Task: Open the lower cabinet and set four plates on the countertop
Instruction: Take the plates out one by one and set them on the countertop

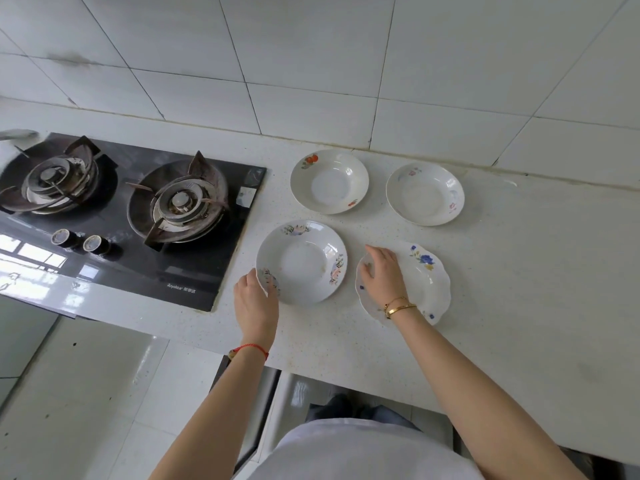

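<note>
Head view: four plates sit on the worktop point(519, 271), centre of frame.
Left hand point(256, 306): fingers grip the pink-flowered plate point(304, 268) at its lower-left rim.
Right hand point(382, 275): fingers spread flat on the scalloped blue-flowered plate point(424, 282).

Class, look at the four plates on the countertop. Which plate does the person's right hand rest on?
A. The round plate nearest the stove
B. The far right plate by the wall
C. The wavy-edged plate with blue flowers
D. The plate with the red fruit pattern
C: the right hand lies on the wavy-edged plate with blue flowers, while the left hand touches the round plate nearest the stove.
</note>
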